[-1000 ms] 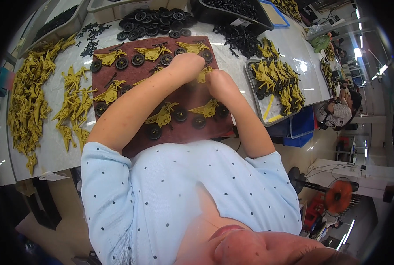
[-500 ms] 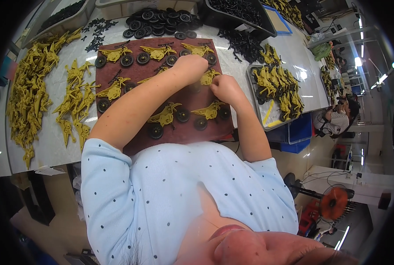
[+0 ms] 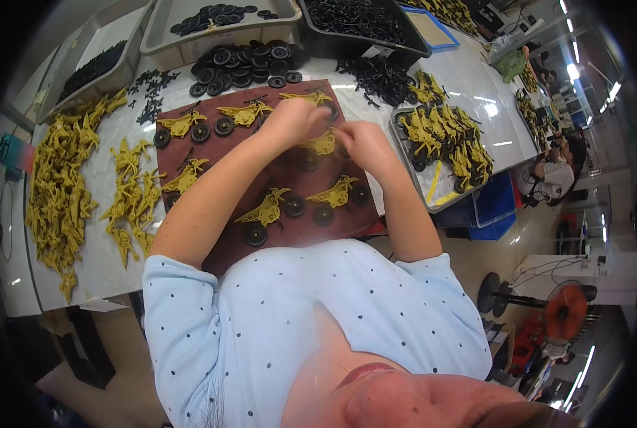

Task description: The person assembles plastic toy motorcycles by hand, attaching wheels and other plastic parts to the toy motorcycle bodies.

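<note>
My left hand is closed above the upper right of a dark red mat, its fingertips by a black wheel. Close beside it, my right hand is pinched at the right end of a yellow toy motorcycle body. Anything small inside the fingers of either hand is hidden. Rows of toy motorcycles lie on the mat, each a yellow body with black wheels, such as an upper-left motorcycle and a front motorcycle. My left forearm covers part of the middle row.
Yellow bodies are heaped at the left. Behind the mat are loose black wheels, a grey bin and a black bin of small black parts. At the right stands a tray of motorcycles. A person sits farther off.
The view has shifted, showing more of the bins at the back. My hands remain close together over the same part of the mat, with the fingers still closed.
</note>
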The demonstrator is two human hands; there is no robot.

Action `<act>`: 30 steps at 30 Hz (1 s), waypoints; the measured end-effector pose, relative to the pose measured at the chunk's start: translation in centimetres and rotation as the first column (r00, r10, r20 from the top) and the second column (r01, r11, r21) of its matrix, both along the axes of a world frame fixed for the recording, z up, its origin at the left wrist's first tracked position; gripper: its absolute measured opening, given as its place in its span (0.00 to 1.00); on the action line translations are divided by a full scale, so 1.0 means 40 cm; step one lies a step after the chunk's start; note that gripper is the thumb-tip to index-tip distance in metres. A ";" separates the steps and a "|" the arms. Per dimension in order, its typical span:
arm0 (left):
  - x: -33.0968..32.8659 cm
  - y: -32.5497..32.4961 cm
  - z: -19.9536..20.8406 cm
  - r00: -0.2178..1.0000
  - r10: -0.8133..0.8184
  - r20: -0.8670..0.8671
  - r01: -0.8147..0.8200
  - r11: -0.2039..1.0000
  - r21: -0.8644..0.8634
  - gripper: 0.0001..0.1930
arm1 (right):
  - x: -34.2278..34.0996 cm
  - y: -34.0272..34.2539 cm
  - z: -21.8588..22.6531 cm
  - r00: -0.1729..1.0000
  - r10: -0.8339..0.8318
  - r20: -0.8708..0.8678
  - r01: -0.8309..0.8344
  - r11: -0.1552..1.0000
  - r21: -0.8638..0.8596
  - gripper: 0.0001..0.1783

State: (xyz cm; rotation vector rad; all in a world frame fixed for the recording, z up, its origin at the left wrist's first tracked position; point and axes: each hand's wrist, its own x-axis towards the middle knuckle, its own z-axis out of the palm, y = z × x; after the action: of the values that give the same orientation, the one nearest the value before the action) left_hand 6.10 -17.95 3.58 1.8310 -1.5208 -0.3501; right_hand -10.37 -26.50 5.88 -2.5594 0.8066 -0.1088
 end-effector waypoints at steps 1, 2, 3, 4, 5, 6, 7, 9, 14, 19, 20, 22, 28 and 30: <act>0.005 -0.002 0.007 1.000 -0.011 0.012 0.011 1.000 0.003 0.19 | 0.005 -0.005 -0.001 0.961 -0.002 0.277 -0.001 1.000 0.009 0.12; 0.014 -0.001 0.016 0.918 0.002 -0.397 0.030 0.997 0.075 0.22 | 0.015 -0.006 0.005 0.958 -0.012 0.288 0.009 1.000 0.012 0.12; 0.012 0.005 0.050 0.678 0.048 -0.734 0.078 0.988 0.136 0.24 | 0.029 -0.009 0.017 0.928 0.015 0.372 -0.028 0.999 0.029 0.12; 0.013 0.014 0.063 0.585 -0.012 -0.811 0.162 0.982 0.102 0.26 | 0.039 -0.007 0.025 0.891 0.042 0.453 -0.068 0.997 0.042 0.14; 0.007 0.009 0.060 0.593 -0.017 -0.805 0.171 0.980 0.106 0.26 | 0.043 -0.002 0.029 0.887 0.031 0.462 -0.057 0.997 0.044 0.14; 0.001 0.005 0.054 0.550 -0.030 -0.834 0.121 0.992 0.044 0.26 | 0.051 0.007 0.032 0.882 0.025 0.470 -0.066 0.995 0.070 0.14; -0.002 0.004 0.053 0.507 -0.048 -0.861 0.066 0.998 -0.017 0.26 | 0.056 0.013 0.035 0.879 0.021 0.477 -0.076 0.992 0.096 0.14; -0.004 0.010 0.059 0.525 -0.025 -0.851 0.039 0.999 -0.005 0.26 | 0.064 0.015 0.028 0.876 0.042 0.480 -0.090 0.993 0.077 0.13; 0.008 0.000 0.035 0.648 0.091 -0.756 -0.067 0.996 0.063 0.27 | 0.063 0.015 0.035 0.892 0.119 0.435 -0.119 0.992 -0.028 0.09; 0.089 -0.049 -0.004 0.983 0.181 -0.032 -0.181 0.983 -0.006 0.18 | 0.067 -0.033 0.015 0.836 -0.065 0.545 0.026 0.996 0.080 0.09; 0.101 -0.055 -0.008 0.976 0.188 0.112 -0.179 0.980 -0.089 0.12 | 0.059 -0.043 0.015 0.822 -0.129 0.554 0.011 0.978 0.210 0.09; 0.124 -0.071 -0.013 0.962 0.169 0.216 -0.173 0.985 0.001 0.11 | 0.058 -0.067 0.001 0.831 -0.116 0.543 0.007 0.980 0.200 0.10; 0.131 -0.129 -0.020 0.904 -0.001 0.428 -0.139 0.945 0.296 0.10 | 0.055 -0.082 -0.014 0.846 -0.221 0.485 -0.024 0.894 0.448 0.14; 0.131 -0.142 -0.036 0.895 0.024 0.445 -0.156 0.952 0.264 0.11 | 0.058 -0.101 -0.032 0.831 -0.237 0.504 -0.054 0.866 0.497 0.14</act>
State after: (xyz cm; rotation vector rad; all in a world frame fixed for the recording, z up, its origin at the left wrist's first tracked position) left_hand 11.32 -23.62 2.13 2.3285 -1.7427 -0.1241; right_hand -8.04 -30.53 4.62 -1.8487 0.6246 -0.5724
